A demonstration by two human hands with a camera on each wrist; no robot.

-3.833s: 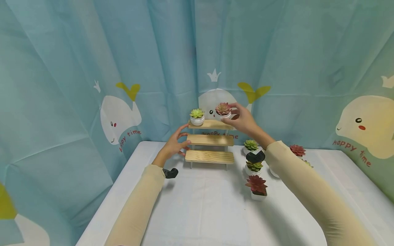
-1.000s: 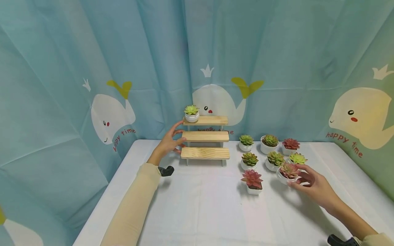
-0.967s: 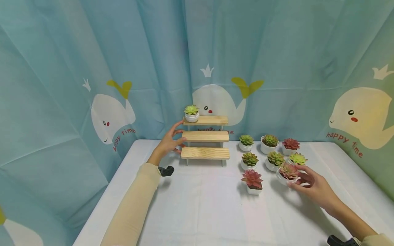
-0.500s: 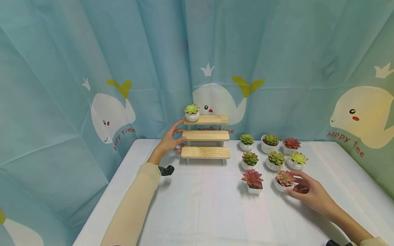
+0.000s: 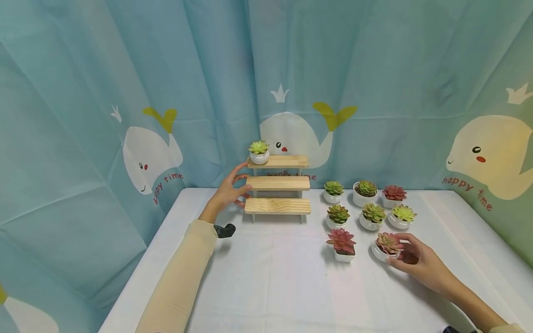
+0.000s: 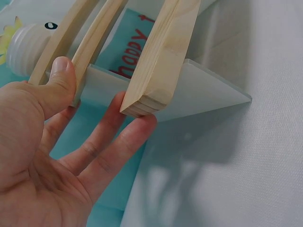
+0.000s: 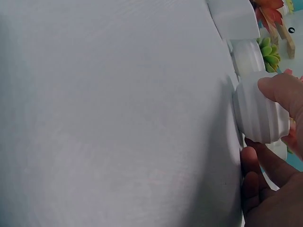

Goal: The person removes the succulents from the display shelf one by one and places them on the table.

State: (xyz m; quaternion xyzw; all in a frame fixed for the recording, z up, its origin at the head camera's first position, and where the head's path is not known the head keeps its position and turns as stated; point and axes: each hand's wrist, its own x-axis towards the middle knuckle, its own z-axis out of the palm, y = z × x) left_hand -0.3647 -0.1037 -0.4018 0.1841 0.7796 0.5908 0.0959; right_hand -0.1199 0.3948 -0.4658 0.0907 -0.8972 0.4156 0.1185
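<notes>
My left hand (image 5: 228, 188) holds the left end of a three-tier wooden shelf stand (image 5: 278, 183); in the left wrist view the thumb lies on one plank and fingertips touch the end of another. A lime-green succulent (image 5: 259, 151) in a round white pot sits at the top tier's left end. My right hand (image 5: 422, 263) holds a pink succulent (image 5: 387, 245) in a round white pot at the table, thumb on the near side and fingers round the far side. In the right wrist view, the pot's base (image 7: 258, 106) stands at the cloth.
Left of the held pot stands a red succulent (image 5: 342, 243) in a square white pot. Behind it are several potted succulents, including a lime one (image 5: 402, 216) and a dark red one (image 5: 393, 195). A blue whale-print curtain (image 5: 374, 69) hangs behind the white-covered table (image 5: 275, 286).
The right hand has brought the pink succulent from the top tier down to the table's right side, lowering it slightly nearer over the last second. The left hand has stayed at the stand.
</notes>
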